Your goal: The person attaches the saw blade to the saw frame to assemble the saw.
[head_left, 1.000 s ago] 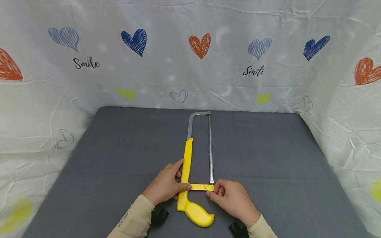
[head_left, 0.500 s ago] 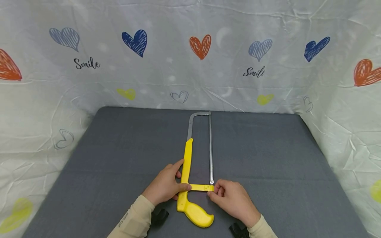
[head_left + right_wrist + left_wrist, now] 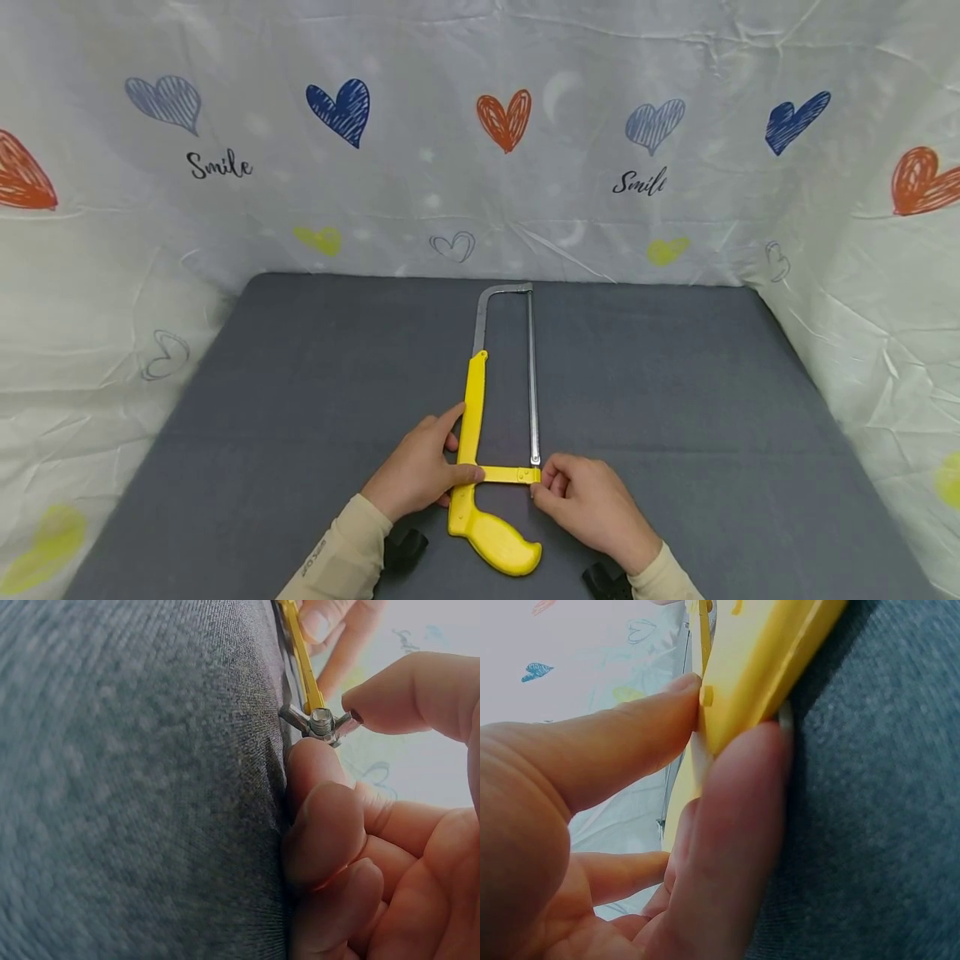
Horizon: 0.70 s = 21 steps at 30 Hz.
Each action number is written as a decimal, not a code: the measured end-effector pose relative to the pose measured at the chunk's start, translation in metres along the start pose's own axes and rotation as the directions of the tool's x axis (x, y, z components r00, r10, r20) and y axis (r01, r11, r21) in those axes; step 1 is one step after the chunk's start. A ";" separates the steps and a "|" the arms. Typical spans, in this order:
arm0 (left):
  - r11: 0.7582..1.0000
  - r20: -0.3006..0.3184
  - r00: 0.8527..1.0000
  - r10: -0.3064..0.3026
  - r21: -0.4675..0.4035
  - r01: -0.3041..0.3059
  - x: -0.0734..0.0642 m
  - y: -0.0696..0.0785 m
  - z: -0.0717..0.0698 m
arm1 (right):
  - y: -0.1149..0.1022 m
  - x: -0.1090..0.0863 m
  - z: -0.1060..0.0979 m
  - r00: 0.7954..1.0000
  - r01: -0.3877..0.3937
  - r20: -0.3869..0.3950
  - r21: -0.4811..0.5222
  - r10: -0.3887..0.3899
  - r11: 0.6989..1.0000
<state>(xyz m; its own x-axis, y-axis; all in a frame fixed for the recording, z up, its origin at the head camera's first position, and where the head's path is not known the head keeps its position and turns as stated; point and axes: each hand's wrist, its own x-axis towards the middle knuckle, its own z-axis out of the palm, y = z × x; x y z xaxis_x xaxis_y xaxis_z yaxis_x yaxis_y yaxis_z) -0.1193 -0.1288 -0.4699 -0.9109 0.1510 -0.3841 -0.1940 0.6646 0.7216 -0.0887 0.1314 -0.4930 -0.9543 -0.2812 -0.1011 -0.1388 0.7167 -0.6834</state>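
Observation:
A hacksaw (image 3: 474, 392) with a yellow handle and frame lies flat on the grey-covered table, its metal blade (image 3: 533, 375) to the right. My left hand (image 3: 412, 473) holds the frame just above the grip, thumb on top and fingers at the outer side and edge. Beside the end of the yellow crosspiece is my right hand (image 3: 592, 502), fingers curled. In the right wrist view, a metal wing nut (image 3: 321, 726) sits on a threaded stud there. The right thumb is at one wing and the index finger lies against the nut from below. The head view hides this nut.
The grey table cover (image 3: 675, 375) spreads around the saw. A white curtain (image 3: 420, 183) printed with hearts rises behind the table and at both sides. Black wrist devices (image 3: 405, 550) show under the cream sleeves (image 3: 337, 550).
My right thumb has shifted slightly to the right, toward the fingers, at the crosspiece end. The left hand and hacksaw keep their places; the head view has tilted a little.

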 end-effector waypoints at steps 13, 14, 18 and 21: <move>1.000 -0.013 1.000 0.013 -0.002 -0.014 -0.001 -0.001 0.002 | 0.000 0.000 0.000 1.000 0.019 -0.006 0.003 -0.019 1.000; 1.000 -0.014 1.000 0.014 -0.001 -0.014 -0.001 -0.002 0.002 | 0.000 0.000 0.000 1.000 0.019 -0.008 -0.004 -0.019 1.000; 1.000 -0.017 1.000 0.017 0.003 -0.017 0.000 -0.002 0.003 | 0.001 0.000 0.001 0.999 0.032 -0.021 -0.018 -0.032 0.999; 1.000 -0.020 1.000 0.019 0.006 -0.018 0.000 -0.003 0.003 | 0.001 0.000 0.002 0.998 0.047 -0.029 -0.020 -0.048 0.999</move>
<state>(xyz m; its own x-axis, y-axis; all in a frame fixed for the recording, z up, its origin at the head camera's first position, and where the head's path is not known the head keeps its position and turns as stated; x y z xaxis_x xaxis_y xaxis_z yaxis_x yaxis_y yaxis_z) -0.1175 -0.1287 -0.4735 -0.9213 0.1489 -0.3592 -0.1751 0.6659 0.7252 -0.0885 0.1307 -0.4957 -0.9539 -0.2963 -0.0471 -0.1891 0.7156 -0.6725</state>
